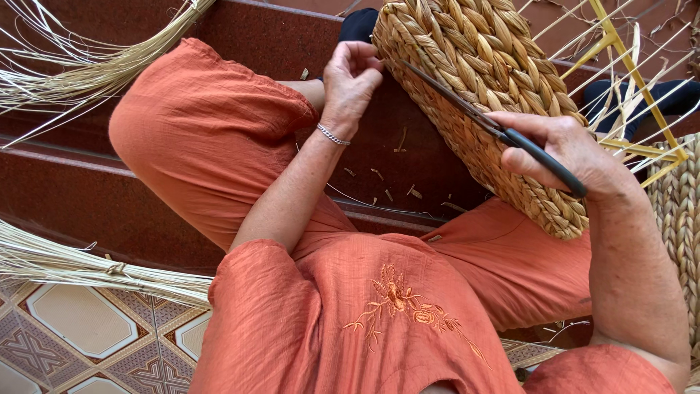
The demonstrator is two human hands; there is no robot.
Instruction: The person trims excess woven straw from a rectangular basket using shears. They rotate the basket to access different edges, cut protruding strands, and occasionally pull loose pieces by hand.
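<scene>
1. Far left, I see loose pale straw bundles lying unused.
2. My left hand pinches the rim of the braided tan seagrass basket.
3. My right hand grips black-handled scissors against it; fallen straw snippets suggest trimming is well underway.

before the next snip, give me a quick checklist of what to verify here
1. Right hand grips the scissors: ok.
2. Blades lie against the woven basket: ok.
3. Left hand holds the basket edge: ok.
4. Left fingers clear of the blade tips: cannot tell, they are close.
5. Basket steady on the lap: ok, it rests against the right leg.
</scene>
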